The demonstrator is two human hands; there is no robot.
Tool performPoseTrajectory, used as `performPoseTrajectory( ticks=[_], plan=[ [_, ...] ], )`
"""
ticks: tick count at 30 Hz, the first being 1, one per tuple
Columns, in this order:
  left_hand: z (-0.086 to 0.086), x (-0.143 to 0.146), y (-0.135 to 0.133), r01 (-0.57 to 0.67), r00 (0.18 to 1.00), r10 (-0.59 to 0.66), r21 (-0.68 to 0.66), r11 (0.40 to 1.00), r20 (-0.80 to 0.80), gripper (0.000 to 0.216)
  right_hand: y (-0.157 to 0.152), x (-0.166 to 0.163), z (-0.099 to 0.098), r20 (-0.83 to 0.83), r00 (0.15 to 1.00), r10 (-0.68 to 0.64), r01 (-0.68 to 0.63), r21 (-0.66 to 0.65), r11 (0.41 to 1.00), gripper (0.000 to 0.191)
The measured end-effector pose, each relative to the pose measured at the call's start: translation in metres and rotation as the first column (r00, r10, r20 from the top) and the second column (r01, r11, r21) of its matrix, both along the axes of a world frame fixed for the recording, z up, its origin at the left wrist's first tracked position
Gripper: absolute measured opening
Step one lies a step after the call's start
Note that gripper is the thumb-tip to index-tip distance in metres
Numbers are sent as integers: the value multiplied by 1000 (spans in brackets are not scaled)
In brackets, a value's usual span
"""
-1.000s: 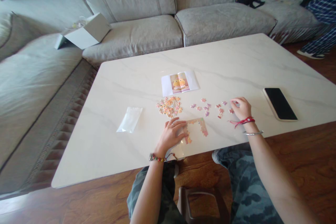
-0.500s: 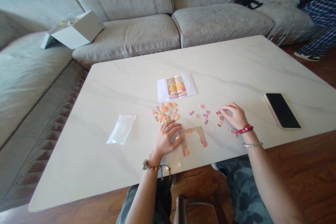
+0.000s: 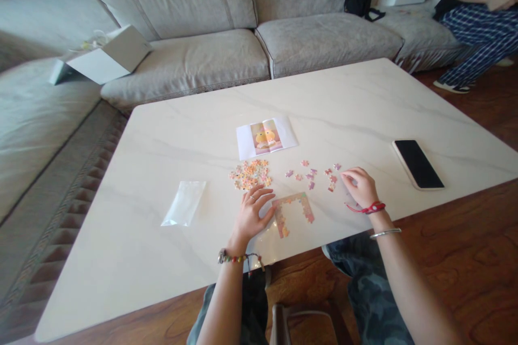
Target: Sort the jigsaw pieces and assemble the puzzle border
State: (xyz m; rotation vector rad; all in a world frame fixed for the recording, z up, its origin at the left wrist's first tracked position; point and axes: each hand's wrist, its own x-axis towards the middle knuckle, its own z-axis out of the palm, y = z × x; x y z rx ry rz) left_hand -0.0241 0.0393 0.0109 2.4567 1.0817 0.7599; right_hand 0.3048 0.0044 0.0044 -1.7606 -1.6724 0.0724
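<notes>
My left hand lies on the table with its fingers spread, fingertips at the near edge of a pile of jigsaw pieces. Beside its thumb is a partly joined puzzle border, with a left side, a top and a right side. My right hand is low over the table, thumb and forefinger curled together; whether a piece is between them is hidden. Just left of it lie several loose pieces, one piece apart from the others. More purple and pink pieces are scattered above the border.
A creased picture sheet with two yellow figures lies behind the pile. There is a clear plastic bag at left and a phone at right. A sofa lines the far side; another person sits there at right.
A piece now lies by itself above the right-hand cluster, and my right hand has drawn slightly away from that cluster. My left hand stays by the border. The whole view has shifted a little.
</notes>
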Motion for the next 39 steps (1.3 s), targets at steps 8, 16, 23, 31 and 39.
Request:
performPoseTrajectory(
  ticks=[8,16,23,31,39],
  plan=[
    [1,-6,-9,-72,997,73,-32,997,38,21,4,0,6,55,998,13,-9,-86,996,18],
    [15,2,-6,-62,991,63,-10,998,116,20,-10,35,-4,42,998,-48,50,-51,997,21],
    [6,-7,-8,-149,988,147,59,987,48,19,-25,44,-12,18,999,-27,29,-143,989,30],
    [3,-18,3,-172,981,182,134,976,-65,20,-21,38,-16,62,998,-31,41,-168,985,32],
    [8,-9,-3,-122,985,132,93,988,-108,19,-12,26,-18,148,983,-111,135,-157,978,26]
  ],
)
